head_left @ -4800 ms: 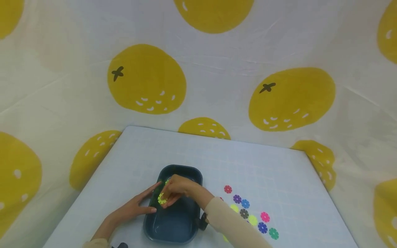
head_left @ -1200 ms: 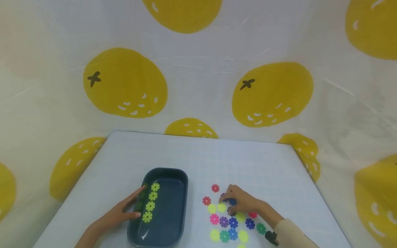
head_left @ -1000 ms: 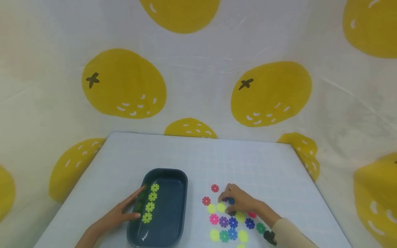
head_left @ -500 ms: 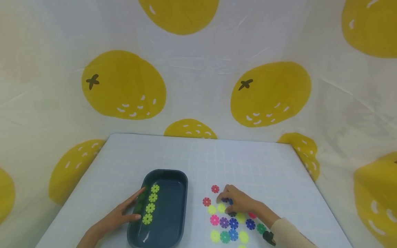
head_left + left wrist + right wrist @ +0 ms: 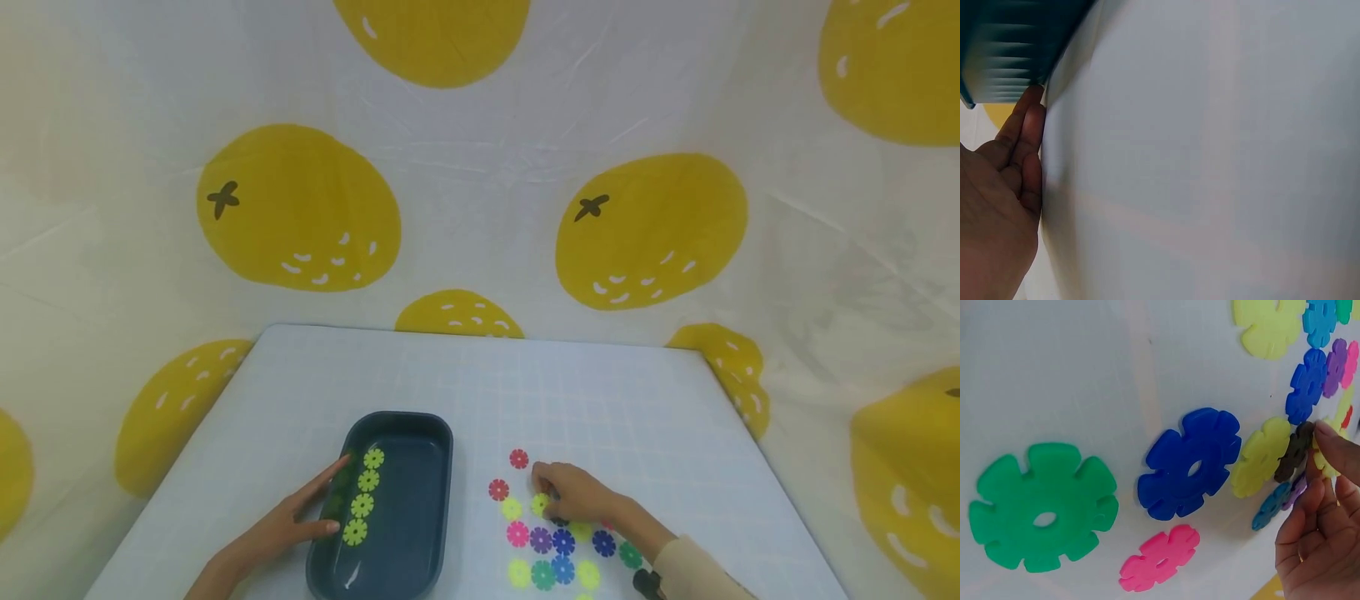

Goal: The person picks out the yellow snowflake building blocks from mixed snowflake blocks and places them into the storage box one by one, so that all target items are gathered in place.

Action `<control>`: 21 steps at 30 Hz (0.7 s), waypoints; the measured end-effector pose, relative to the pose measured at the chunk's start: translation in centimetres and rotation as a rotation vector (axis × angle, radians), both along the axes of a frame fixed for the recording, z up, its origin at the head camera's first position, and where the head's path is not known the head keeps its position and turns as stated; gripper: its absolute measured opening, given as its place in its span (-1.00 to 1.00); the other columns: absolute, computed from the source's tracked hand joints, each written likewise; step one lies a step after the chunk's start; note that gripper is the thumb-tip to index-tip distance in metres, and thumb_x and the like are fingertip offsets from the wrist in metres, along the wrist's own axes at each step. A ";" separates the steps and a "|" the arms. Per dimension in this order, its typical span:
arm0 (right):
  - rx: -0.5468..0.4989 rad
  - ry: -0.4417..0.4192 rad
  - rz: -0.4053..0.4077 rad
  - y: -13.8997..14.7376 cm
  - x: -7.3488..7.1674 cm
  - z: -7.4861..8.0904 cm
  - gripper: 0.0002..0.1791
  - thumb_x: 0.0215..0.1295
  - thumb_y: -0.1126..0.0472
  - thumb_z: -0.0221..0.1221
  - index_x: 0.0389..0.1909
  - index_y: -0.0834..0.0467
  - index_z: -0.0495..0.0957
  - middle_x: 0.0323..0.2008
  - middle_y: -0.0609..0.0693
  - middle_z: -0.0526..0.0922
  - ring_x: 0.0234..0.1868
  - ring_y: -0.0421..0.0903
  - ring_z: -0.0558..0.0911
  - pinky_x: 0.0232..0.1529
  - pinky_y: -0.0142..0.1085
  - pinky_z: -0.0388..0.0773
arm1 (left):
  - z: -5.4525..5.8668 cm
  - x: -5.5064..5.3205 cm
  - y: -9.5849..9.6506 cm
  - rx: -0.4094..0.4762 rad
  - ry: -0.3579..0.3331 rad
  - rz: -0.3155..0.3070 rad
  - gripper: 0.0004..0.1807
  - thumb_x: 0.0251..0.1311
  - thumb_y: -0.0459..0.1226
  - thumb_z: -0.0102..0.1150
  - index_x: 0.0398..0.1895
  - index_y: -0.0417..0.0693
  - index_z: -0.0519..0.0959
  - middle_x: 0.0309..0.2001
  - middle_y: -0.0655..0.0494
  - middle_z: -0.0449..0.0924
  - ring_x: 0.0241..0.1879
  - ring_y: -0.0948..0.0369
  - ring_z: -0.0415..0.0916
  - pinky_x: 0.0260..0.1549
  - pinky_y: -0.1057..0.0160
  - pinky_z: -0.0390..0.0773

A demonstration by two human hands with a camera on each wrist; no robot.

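My right hand (image 5: 573, 493) pinches a yellow notched building disc (image 5: 1327, 461) between thumb and fingers, at the far side of a loose spread of such discs. Close by the thumb in the right wrist view lie a black disc (image 5: 1295, 452) and another yellow disc (image 5: 1261, 456). At the left, a dark blue tray (image 5: 408, 533) holds a column of yellow discs (image 5: 362, 505) along its left side. My left hand (image 5: 277, 529) rests against the tray's left edge with fingers extended; its fingertips touch the tray wall (image 5: 1007, 59) in the left wrist view.
Discs of several colours lie right of the tray: red (image 5: 519, 459), pink (image 5: 517, 534), blue (image 5: 604, 543) and green (image 5: 630, 555). They lie flat on a white-covered table (image 5: 480, 383). A curtain (image 5: 480, 208) with yellow fruit prints rises behind it.
Earlier my right hand was over the tray with a yellow disc; it then moved right to the spread. In the last half second its fingers drew together on another yellow disc. My left hand stays put.
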State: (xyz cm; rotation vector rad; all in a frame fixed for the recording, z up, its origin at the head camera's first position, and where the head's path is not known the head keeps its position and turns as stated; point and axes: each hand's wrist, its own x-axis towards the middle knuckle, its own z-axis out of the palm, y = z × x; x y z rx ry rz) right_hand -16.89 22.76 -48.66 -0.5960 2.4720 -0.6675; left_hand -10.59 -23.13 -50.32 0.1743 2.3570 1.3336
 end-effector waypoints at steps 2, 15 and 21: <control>0.013 0.000 -0.003 0.0 0.1 0.0 -0.78 0.19 0.20 0.36 -0.26 -0.10 0.52 -0.44 -0.23 0.49 -0.39 -0.28 0.46 -0.31 -0.40 0.52 | -0.1 0.0 0.0 0.001 0.004 0.000 -0.03 0.20 -0.09 0.34 0.60 0.20 -0.02 0.59 -0.17 -0.21 0.52 -0.35 -0.25 0.28 -0.54 0.03; -0.263 -0.090 -0.133 0.5 0.8 -0.2 -0.85 0.24 0.19 0.32 -0.18 0.10 0.71 -0.35 -0.17 0.72 -0.38 -0.23 0.66 -0.28 -0.36 0.66 | -0.1 0.1 -0.1 0.015 0.013 -0.003 -0.04 0.22 -0.10 0.32 0.60 0.20 -0.02 0.59 -0.18 -0.22 0.51 -0.36 -0.26 0.30 -0.52 0.01; -0.392 -0.239 -0.287 0.4 1.4 -0.1 -0.73 0.20 0.26 0.33 -0.09 0.28 0.67 -0.41 0.02 0.77 -0.39 -0.06 0.75 -0.34 -0.27 0.72 | -0.2 0.0 -0.1 0.003 0.008 -0.004 -0.04 0.23 -0.07 0.31 0.60 0.25 -0.03 0.59 -0.16 -0.23 0.52 -0.33 -0.26 0.33 -0.50 -0.01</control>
